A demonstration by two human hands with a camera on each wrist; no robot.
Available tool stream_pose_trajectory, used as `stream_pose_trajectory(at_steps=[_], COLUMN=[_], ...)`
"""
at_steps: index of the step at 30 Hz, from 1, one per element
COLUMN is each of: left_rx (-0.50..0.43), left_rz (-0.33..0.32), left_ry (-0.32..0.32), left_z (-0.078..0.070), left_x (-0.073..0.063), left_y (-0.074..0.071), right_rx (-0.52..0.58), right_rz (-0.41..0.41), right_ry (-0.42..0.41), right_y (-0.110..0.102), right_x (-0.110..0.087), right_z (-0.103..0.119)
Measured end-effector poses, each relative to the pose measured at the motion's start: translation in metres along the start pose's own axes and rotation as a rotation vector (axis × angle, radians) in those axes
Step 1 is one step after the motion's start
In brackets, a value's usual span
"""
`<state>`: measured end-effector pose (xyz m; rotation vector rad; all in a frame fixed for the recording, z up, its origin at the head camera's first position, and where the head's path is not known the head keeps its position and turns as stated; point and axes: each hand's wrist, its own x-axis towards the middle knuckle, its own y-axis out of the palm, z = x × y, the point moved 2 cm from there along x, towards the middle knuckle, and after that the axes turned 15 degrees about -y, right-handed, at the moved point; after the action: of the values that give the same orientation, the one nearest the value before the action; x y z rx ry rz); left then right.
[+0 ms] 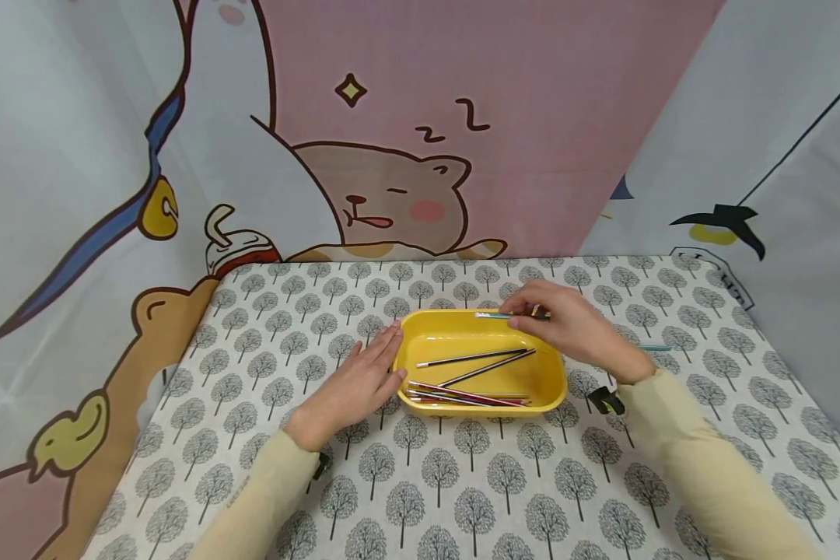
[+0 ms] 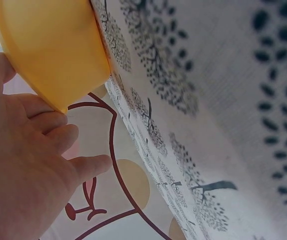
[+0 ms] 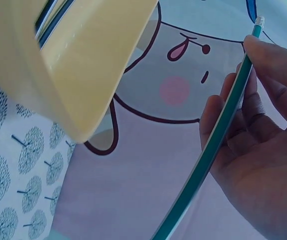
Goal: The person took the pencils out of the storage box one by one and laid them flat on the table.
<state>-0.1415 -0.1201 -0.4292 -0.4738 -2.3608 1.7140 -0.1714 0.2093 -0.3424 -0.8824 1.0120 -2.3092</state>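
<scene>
A teal pencil [image 3: 218, 135] with a white eraser end is pinched between the thumb and fingers of my right hand [image 1: 556, 323], above the far right rim of a yellow plastic basin [image 1: 479, 342]. My left hand [image 1: 364, 381] rests against the basin's left side, its fingers extended and touching the rim. Inside the basin lie several pencils: two dark pencils [image 1: 472, 358] near the middle, and a bunch of red and dark pencils [image 1: 462, 395] along the near wall. In the left wrist view, the basin's yellow wall [image 2: 53, 45] is beside my fingers.
Another teal pencil [image 1: 654, 348] lies on the tree-patterned tablecloth [image 1: 472, 498], right of the basin and partly behind my right forearm. A cartoon-printed curtain [image 1: 532, 155] stands behind the table and along its sides.
</scene>
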Motion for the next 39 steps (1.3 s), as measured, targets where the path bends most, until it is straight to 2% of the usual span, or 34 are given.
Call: stream_pose_trajectory(at_steps=[14,22,30,39], left_rx=[-0.014,-0.014,-0.002,0.003], left_rz=[0.010,0.012,0.010,0.009], left_ry=[-0.010,-0.008,-0.003,-0.004], left_z=[0.000,0.001,0.001,0.000], left_x=[0.000,0.000,-0.001,-0.001], left_y=[-0.001,-0.001,0.000,-0.001], right_rx=[-0.042,-0.061,-0.088,-0.108], right_rz=[0.001,-0.033,-0.051,-0.062], right_ry=[0.056,0.036,0.106,0.078], right_y=[-0.017,-0.025,-0.030,-0.032], right_x=[-0.026,-0.044,-0.063,-0.083], right_z=[-0.007,-0.018,-0.028,-0.045])
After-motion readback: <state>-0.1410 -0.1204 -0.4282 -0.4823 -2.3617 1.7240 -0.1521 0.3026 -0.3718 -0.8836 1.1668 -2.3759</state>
